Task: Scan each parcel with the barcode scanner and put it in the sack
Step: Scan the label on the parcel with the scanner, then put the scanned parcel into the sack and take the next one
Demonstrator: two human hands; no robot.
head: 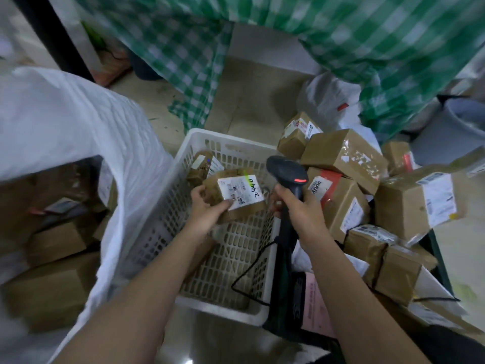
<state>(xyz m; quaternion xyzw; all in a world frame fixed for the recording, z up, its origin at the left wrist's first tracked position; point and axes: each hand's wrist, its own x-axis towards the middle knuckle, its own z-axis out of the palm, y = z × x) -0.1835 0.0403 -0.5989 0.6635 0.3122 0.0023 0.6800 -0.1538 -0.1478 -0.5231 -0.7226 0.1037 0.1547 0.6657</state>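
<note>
Beige floor (252, 101) all round, green-checked cloth (393, 43) hanging across the far side, grey bin (462, 127) at far right. White slotted plastic basket (225, 258) sits centre; one more small parcel (203, 164) lies at its far-left corner. Heap of brown cardboard boxes (343, 153) crowds the basket's right edge, stacked at mixed angles, most with white labels; a white poly bag (325, 98) lies behind them. White woven sack (78, 132) stands open just left of the basket, touching its wall, with boxes already inside.

Left hand (207, 208) grips a small taped brown parcel (236, 195) by its near-left corner, thumb on the white label, fingers underneath. Parcel is held over the basket's far half, clear of the basket floor. Label faces up toward the camera, slightly tilted; long axis runs left-right, right end a bit further away. Handwritten "2440" sits on the label's right end, a green mark just above it.

Right hand (296, 208) is wrapped around the handle of the black barcode scanner (287, 172), just right of the parcel. Scanner head is up, nose pointing left and away toward the parcel, red light lit on its top. Handle runs down into a dark stand; black cable (249, 269) loops over the basket's right wall.
</note>
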